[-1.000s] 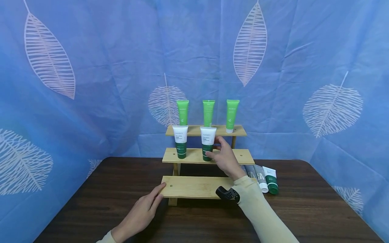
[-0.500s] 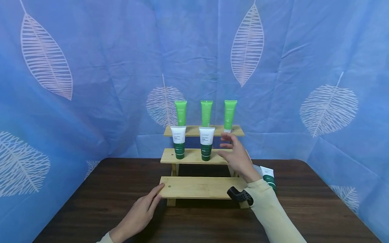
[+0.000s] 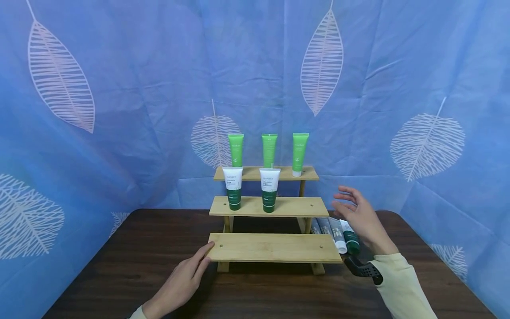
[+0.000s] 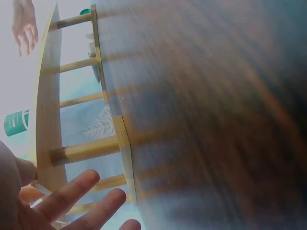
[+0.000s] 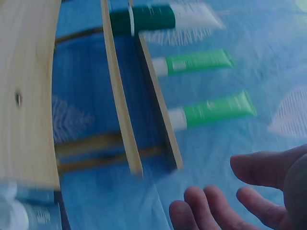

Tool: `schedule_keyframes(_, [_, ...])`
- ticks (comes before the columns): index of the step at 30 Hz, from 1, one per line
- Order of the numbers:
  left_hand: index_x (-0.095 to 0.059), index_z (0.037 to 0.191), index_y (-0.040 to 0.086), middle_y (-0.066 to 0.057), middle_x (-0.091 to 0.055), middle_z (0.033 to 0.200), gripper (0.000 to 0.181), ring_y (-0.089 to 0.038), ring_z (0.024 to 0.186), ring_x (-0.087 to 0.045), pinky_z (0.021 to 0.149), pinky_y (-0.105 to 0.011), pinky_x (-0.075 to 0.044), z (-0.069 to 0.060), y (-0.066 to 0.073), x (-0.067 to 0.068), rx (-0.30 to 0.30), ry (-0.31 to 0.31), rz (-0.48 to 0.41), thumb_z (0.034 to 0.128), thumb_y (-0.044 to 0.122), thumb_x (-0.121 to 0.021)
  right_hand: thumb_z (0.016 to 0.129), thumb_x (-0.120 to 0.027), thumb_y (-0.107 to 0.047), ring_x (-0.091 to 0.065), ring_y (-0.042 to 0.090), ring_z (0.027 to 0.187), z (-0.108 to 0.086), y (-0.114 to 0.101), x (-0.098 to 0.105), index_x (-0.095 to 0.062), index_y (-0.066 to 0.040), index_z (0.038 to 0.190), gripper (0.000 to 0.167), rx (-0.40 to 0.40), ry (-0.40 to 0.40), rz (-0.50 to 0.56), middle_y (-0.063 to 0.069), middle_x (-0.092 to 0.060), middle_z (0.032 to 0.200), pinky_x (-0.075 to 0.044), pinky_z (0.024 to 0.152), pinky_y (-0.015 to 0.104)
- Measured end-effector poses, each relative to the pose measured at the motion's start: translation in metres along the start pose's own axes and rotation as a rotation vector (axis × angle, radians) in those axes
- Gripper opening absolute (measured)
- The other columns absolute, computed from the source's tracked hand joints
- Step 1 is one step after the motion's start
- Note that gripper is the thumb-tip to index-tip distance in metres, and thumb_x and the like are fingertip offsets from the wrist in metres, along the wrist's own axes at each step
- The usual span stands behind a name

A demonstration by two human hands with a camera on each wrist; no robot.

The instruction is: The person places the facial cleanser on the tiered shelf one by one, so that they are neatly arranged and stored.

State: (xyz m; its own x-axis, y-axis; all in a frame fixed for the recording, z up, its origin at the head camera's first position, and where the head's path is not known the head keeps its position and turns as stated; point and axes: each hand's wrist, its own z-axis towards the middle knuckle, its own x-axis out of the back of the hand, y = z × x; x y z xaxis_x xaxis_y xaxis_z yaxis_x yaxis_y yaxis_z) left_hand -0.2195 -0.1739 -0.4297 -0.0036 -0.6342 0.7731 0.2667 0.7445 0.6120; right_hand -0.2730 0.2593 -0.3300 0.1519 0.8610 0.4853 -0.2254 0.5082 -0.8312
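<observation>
The left hand [image 3: 177,281] touches the left end of the bottom shelf [image 3: 275,247] of a three-tier wooden stand; in the left wrist view its other fingers [image 4: 79,184] are spread. To the right of the stand, the right hand [image 3: 364,220] hangs in the air, holding nothing, fingers loosely bent. Two white-and-green tubes, one at the left [image 3: 233,188] and one at the centre [image 3: 269,189], stand upright on the middle shelf [image 3: 295,207]. Three light green tubes [image 3: 299,153] stand on the top shelf. Below the right hand lies a white-and-green tube [image 3: 351,239].
Several grey tubes [image 3: 338,235] lie beside the stand's right side, partly behind it. The stand rests on a dark wooden table [image 3: 159,239]. Behind hangs a blue cloth [image 3: 159,133] with white leaf prints.
The right hand has let go of the centre white-and-green tube and moved right, off the shelf. The left hand stays at the stand. The whole head view has shifted slightly.
</observation>
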Motion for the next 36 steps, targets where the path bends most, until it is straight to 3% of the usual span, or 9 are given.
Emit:
schedule_keyframes(5, [-0.047, 0.154, 0.020, -0.014, -0.052, 0.153, 0.046, -0.029, 0.132, -0.058, 0.104, -0.055, -0.049, 0.000, 0.001, 0.000, -0.002, 0.001, -0.002, 0.1095, 0.031, -0.050, 0.107, -0.055, -0.035, -0.071, 0.028, 0.106, 0.001, 0.019, 0.020, -0.030, -0.002, 0.158, 0.065, -0.069, 0.003, -0.072, 0.029, -0.057, 0.140, -0.059, 0.089, 0.046])
schedule_keyframes(15, [-0.047, 0.154, 0.021, -0.013, -0.053, 0.152, 0.045, -0.028, 0.132, -0.058, 0.104, -0.055, -0.050, -0.001, 0.000, 0.002, -0.002, 0.004, -0.015, 0.1099, 0.032, -0.049, 0.108, -0.052, -0.036, -0.073, 0.027, 0.091, 0.010, 0.071, 0.046, -0.031, 0.009, 0.152, 0.066, -0.242, -0.079, -0.185, 0.036, -0.059, 0.131, -0.058, 0.086, 0.054])
schedule_keyframes(20, [-0.047, 0.154, 0.021, -0.013, -0.052, 0.153, 0.046, -0.027, 0.132, -0.058, 0.104, -0.054, -0.050, -0.001, 0.000, 0.002, -0.009, 0.004, -0.011, 0.1099, 0.033, -0.049, 0.107, -0.054, -0.029, -0.071, 0.025, 0.088, 0.012, 0.102, 0.047, -0.035, 0.011, 0.148, 0.061, -0.321, -0.110, -0.231, 0.035, -0.064, 0.121, -0.060, 0.077, 0.046])
schedule_keyframes(26, [-0.046, 0.155, 0.021, -0.011, -0.050, 0.154, 0.046, -0.027, 0.134, -0.056, 0.104, -0.052, -0.050, -0.001, 0.000, 0.001, -0.032, 0.010, -0.004, 0.1108, 0.034, -0.046, 0.105, -0.056, -0.021, -0.069, 0.024, 0.086, 0.011, 0.128, 0.040, -0.040, 0.015, 0.141, 0.054, -0.352, -0.175, -0.237, 0.028, -0.064, 0.109, -0.061, 0.071, 0.042])
schedule_keyframes(36, [-0.045, 0.155, 0.020, -0.012, -0.051, 0.153, 0.047, -0.026, 0.133, -0.057, 0.103, -0.053, -0.050, -0.002, -0.001, 0.001, -0.030, 0.013, -0.011, 0.1107, 0.034, -0.046, 0.102, -0.062, -0.021, -0.070, 0.028, 0.091, 0.011, 0.131, 0.028, -0.038, 0.019, 0.139, 0.059, -0.385, -0.177, -0.188, 0.036, -0.059, 0.117, -0.062, 0.072, 0.036])
